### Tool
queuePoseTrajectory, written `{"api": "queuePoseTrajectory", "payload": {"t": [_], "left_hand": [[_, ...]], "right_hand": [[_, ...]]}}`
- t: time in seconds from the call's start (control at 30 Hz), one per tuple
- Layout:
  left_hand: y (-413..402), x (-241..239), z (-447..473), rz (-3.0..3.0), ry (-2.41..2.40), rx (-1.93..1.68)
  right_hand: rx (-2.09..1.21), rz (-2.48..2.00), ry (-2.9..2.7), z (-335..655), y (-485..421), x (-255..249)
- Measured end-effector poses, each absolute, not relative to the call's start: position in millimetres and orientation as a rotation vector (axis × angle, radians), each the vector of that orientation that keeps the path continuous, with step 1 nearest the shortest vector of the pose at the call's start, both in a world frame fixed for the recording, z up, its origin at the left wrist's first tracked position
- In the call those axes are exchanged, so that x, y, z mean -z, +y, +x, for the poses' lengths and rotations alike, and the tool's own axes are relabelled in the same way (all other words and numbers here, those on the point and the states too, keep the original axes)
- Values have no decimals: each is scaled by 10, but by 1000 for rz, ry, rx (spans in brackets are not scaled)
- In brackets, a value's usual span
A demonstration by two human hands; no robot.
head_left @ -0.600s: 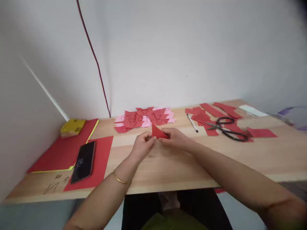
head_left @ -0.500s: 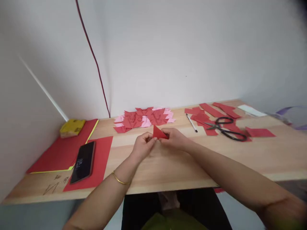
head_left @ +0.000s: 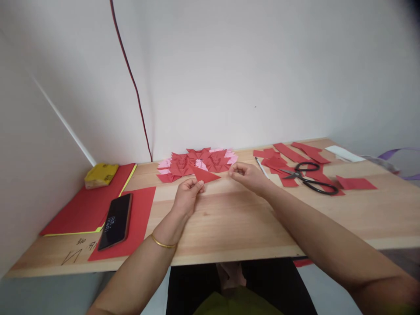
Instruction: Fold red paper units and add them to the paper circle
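Note:
My left hand (head_left: 187, 196) pinches a folded red paper triangle (head_left: 205, 175) between thumb and fingers, just above the table. One point of the triangle is toward my right hand (head_left: 247, 176), which is apart from it with fingers curled together and nothing visible in them. Behind the triangle lies a cluster of folded red paper pieces (head_left: 182, 164) and pink paper pieces (head_left: 231, 156), set against the wall.
On the right lie black-handled scissors (head_left: 298, 174), red paper scraps (head_left: 288, 152), a white pen (head_left: 261, 167) and a white strip (head_left: 344, 153). On the left are a phone (head_left: 115, 222) on red paper (head_left: 144, 218), and a yellow packet (head_left: 101, 175) on larger red sheets (head_left: 78, 210).
Both hands were on the red triangle. My right hand has let go and moved right; my left hand has shifted slightly left, still holding the triangle, which now lies flatter with its point to the right.

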State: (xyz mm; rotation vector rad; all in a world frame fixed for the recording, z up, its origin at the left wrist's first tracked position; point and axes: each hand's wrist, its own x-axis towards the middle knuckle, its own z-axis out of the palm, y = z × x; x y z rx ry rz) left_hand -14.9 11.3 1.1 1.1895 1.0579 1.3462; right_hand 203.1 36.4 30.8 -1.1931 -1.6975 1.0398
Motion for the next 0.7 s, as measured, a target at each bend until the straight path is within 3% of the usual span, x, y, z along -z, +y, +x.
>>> {"api": "queuePoseTrajectory", "payload": {"t": [0.13, 0.7], "left_hand": [[87, 2, -83, 1140, 1017, -1308], [26, 56, 41, 1254, 1044, -1292]], "right_hand": [[-1228, -1023, -1728, 1863, 287, -249], [-932, -1001, -1872, 1660, 173, -185]]}}
